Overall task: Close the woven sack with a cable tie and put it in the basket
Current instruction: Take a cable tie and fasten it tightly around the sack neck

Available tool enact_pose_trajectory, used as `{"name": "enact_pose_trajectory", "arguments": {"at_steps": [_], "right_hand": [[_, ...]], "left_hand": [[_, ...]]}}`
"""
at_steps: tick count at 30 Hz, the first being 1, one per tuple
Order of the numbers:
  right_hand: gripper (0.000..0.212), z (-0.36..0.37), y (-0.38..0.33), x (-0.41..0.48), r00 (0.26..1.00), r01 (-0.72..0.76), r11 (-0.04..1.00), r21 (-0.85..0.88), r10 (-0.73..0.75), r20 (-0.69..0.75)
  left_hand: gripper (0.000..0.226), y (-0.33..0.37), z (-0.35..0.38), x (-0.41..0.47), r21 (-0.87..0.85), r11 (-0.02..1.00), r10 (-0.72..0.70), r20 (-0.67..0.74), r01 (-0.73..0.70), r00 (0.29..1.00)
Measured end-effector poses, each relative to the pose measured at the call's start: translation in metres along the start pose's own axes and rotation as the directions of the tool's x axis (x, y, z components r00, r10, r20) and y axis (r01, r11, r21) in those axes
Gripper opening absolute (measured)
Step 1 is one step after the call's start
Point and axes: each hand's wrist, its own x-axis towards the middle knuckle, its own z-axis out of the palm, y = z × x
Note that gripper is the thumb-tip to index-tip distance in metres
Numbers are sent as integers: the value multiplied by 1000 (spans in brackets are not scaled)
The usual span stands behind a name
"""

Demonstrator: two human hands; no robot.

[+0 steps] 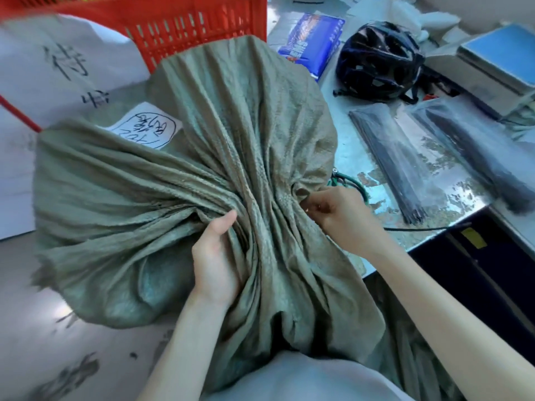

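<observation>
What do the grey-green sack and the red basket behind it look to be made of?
Grey-green sack: seemingly woven plastic fabric, matte, with a fine weave texture and stiff creases at the gathered neck. Red basket: looks like moulded plastic, slightly glossy, with slotted lattice walls.

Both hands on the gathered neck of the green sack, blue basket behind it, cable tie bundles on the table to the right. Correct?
Not quite: the head view shows the basket is red, not blue. The rest holds: left hand and right hand at the sack neck, cable tie bundles on the table.
</observation>
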Motion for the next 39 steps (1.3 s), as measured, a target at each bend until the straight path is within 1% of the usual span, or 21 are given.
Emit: {"name": "enact_pose_trajectory", "arguments": {"at_steps": [1, 3, 5, 7, 8, 9, 10, 11, 12, 13, 15, 18, 20, 22, 25, 27, 29, 32, 34, 37, 39], "right_hand": [[46, 0, -3, 2, 1000, 8, 1000, 10, -8, 19], [53, 2, -9, 8, 998, 14, 999, 36, -16, 57], [50, 5, -13, 14, 995, 21, 999, 49, -26, 95], [49, 7, -18, 16, 988, 43, 995, 85, -55, 144], [46, 9, -20, 17, 982, 49, 994, 102, -67, 179], [44, 12, -19, 18, 973, 52, 993, 103, -73, 217], [40, 15, -14, 19, 966, 48, 994, 95, -70, 248], [32, 20, -8, 21, 962, 44, 995, 93, -67, 266], [21, 26, -1, 23, 960, 31, 995, 100, -57, 274], [16, 31, 4, 24, 962, 24, 992, 125, -56, 266], [24, 35, 8, 25, 968, 19, 983, 183, -64, 244], [24, 31, -3, 22, 981, 93, 970, 223, -128, 145], [26, 31, -7, 20, 985, 105, 968, 229, -133, 111], [29, 33, -5, 20, 988, 73, 975, 210, -99, 115], [16, 34, -5, 20, 987, 97, 974, 204, -120, 104], [11, 31, -13, 17, 984, 137, 959, 247, -161, 81], [13, 29, -16, 15, 980, 151, 955, 254, -179, 91], [9, 29, -4, 21, 977, 162, 971, 177, -183, 107], [9, 25, 6, 26, 973, 186, 977, 103, -198, 119], [8, 13, 18, 28, 972, 215, 977, -10, -213, 101], [5, 5, 23, 27, 985, 169, 984, -63, -165, 54]], "left_hand": [[40, 0, -4, -2, -51, 999, 13, 8, -13, 1000], [38, 1, -15, -5, -137, 990, 16, -5, -16, 1000], [33, 3, -28, -7, -187, 982, -19, -12, 17, 1000], [44, 3, -37, -10, -216, 974, -85, -50, 72, 995], [41, 3, -38, -11, -207, 975, -102, -92, 81, 991], [35, 3, -38, -12, -171, 982, -111, -143, 86, 983], [29, 3, -36, -12, -86, 991, -113, -195, 98, 974], [29, 2, -31, -12, 32, 993, -100, -250, 111, 963], [30, 1, -27, -13, 169, 979, -64, -296, 118, 953], [30, 0, -25, -13, 286, 950, -25, -323, 123, 946], [26, -1, -22, -15, 476, 872, 62, -336, 113, 940], [25, 0, -22, -17, 634, 770, 151, -291, 72, 945], [28, 2, -22, -19, 665, 743, 158, -283, 75, 946], [30, 3, -22, -19, 706, 704, 163, -266, 77, 950], [27, 4, -23, -18, 793, 603, 173, -233, 84, 957], [29, 6, -21, -18, 820, 566, 184, -230, 88, 955], [30, 9, -21, -20, 885, 458, 226, -208, 85, 951], [11, 15, -24, -20, 974, 202, 293, -163, 106, 942], [15, 20, -28, -23, 990, 125, 333, -110, 72, 937], [11, 32, -29, -34, 992, 123, 423, -37, -16, 905], [10, 39, -29, -40, 968, 241, 488, -64, -65, 870]]}}
